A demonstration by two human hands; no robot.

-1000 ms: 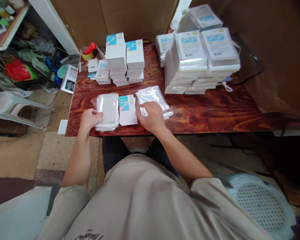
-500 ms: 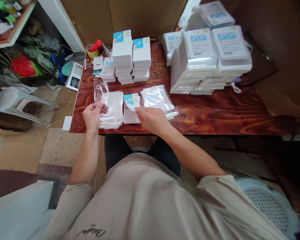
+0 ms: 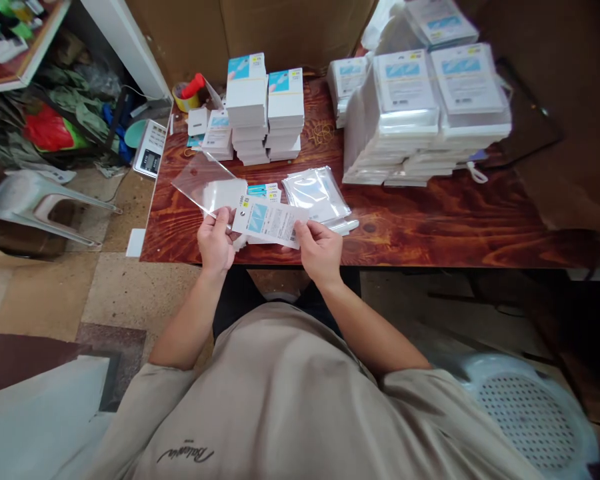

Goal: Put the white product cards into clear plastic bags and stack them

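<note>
Two hands pinch card at table edge.

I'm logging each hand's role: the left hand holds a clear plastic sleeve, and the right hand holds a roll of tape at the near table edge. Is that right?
Not quite. The head view shows the right hand holding a printed card, not a roll of tape. The left hand does hold the clear plastic sleeve, at the near edge of the table.
</note>
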